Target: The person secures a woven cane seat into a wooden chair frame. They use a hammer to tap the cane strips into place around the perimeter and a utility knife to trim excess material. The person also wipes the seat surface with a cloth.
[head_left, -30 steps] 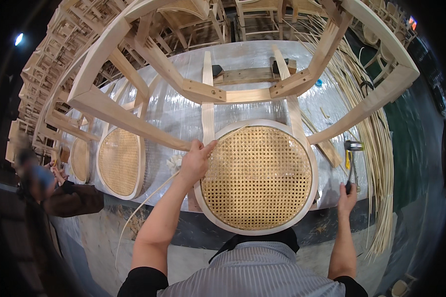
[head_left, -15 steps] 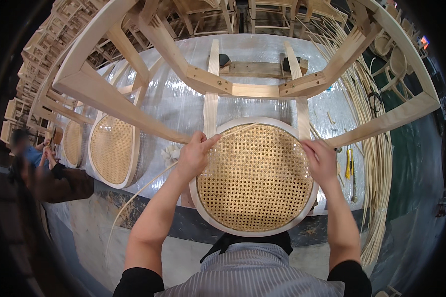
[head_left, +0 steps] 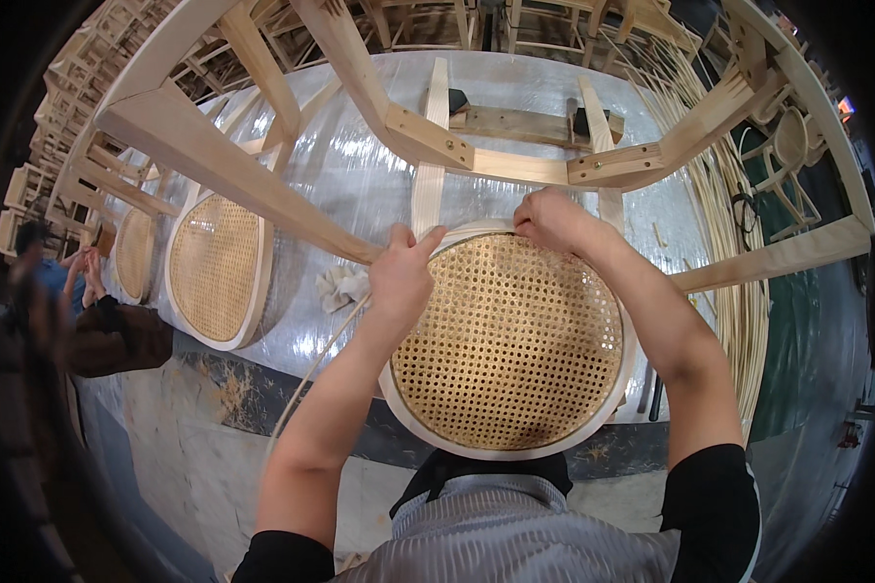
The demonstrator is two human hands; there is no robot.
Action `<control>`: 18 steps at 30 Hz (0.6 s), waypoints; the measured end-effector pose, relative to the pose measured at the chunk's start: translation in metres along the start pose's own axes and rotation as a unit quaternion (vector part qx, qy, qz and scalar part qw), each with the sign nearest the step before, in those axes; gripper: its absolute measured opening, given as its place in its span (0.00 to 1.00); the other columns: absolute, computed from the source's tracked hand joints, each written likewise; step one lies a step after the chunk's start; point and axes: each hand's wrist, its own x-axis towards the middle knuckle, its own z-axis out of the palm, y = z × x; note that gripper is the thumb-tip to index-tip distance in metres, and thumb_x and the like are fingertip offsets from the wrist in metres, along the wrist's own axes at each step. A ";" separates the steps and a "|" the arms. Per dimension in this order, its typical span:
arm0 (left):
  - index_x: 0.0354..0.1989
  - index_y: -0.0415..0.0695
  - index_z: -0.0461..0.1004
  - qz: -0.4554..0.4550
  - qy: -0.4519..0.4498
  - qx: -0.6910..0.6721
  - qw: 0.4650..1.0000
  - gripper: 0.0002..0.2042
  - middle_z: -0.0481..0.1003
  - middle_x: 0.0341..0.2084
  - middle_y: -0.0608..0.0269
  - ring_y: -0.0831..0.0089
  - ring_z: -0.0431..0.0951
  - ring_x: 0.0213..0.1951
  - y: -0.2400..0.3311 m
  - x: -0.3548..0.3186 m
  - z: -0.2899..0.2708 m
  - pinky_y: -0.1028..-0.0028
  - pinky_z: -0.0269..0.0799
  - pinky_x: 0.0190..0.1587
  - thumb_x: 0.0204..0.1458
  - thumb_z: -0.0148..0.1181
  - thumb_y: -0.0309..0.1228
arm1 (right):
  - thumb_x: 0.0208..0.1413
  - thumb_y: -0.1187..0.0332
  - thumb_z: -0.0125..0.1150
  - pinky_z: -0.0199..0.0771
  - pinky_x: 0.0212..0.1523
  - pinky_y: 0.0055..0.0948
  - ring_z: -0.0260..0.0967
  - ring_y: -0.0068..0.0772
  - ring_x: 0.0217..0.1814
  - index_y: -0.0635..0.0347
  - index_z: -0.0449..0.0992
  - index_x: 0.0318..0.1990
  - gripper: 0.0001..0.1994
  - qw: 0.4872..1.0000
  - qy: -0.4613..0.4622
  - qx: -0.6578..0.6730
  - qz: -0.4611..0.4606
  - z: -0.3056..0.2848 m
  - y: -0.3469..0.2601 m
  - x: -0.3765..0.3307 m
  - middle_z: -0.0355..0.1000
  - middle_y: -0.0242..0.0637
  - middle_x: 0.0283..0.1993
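Observation:
In front of me lies a round chair seat (head_left: pixel 510 360) with woven cane inside a pale wooden rim, its bare wooden chair frame (head_left: pixel 520 167) rising on the far side. My left hand (head_left: pixel 401 277) is closed on a thin pale cane strip (head_left: pixel 313 377) at the seat's far-left edge. The strip's loose length trails down past my left forearm, and its other part runs along the far rim. There my right hand (head_left: pixel 554 219) pinches down at the rim's inner edge, fingers closed on the strip. Its fingertips are partly hidden.
Another cane-seated chair (head_left: pixel 217 267) stands to the left, a further one beyond it. A crumpled white cloth (head_left: pixel 340 289) lies on the plastic-covered table (head_left: pixel 331 204). Long cane rods (head_left: pixel 739 330) are bundled at the right. A seated person (head_left: pixel 87 291) is at far left.
My right hand has moved from the seat's right edge to the middle of its far rim. My left hand stays at the far-left edge with the strip. The view has shifted slightly.

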 end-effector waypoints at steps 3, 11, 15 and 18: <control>0.62 0.63 0.81 0.058 0.012 0.028 0.998 0.28 0.70 0.38 0.58 0.58 0.77 0.35 0.001 0.010 0.004 0.58 0.78 0.39 0.54 0.56 0.20 | 0.55 0.68 0.67 0.82 0.49 0.44 0.82 0.54 0.43 0.61 0.87 0.39 0.09 0.998 -0.026 0.018 0.045 -0.011 0.003 0.008 0.84 0.51 0.39; 0.68 0.69 0.75 0.117 -0.104 0.080 0.984 0.32 0.70 0.43 0.56 0.57 0.82 0.36 0.025 0.037 0.013 0.58 0.81 0.39 0.56 0.58 0.22 | 0.56 0.67 0.66 0.80 0.48 0.44 0.81 0.53 0.44 0.62 0.86 0.40 0.09 0.997 -0.035 0.033 0.052 -0.017 -0.010 0.017 0.83 0.49 0.41; 0.70 0.69 0.72 0.123 -0.156 0.084 0.976 0.33 0.70 0.46 0.53 0.55 0.83 0.38 0.032 0.048 0.013 0.57 0.83 0.42 0.56 0.57 0.20 | 0.56 0.69 0.67 0.80 0.49 0.44 0.81 0.53 0.44 0.61 0.86 0.40 0.08 0.997 -0.022 0.062 0.051 -0.016 -0.001 0.009 0.83 0.50 0.41; 0.71 0.71 0.71 0.109 -0.157 0.064 0.979 0.33 0.69 0.44 0.55 0.55 0.81 0.37 0.025 0.047 0.014 0.58 0.82 0.41 0.58 0.56 0.21 | 0.55 0.70 0.67 0.81 0.49 0.44 0.82 0.53 0.44 0.61 0.87 0.41 0.09 0.995 -0.012 0.090 0.050 -0.014 -0.003 0.009 0.84 0.52 0.41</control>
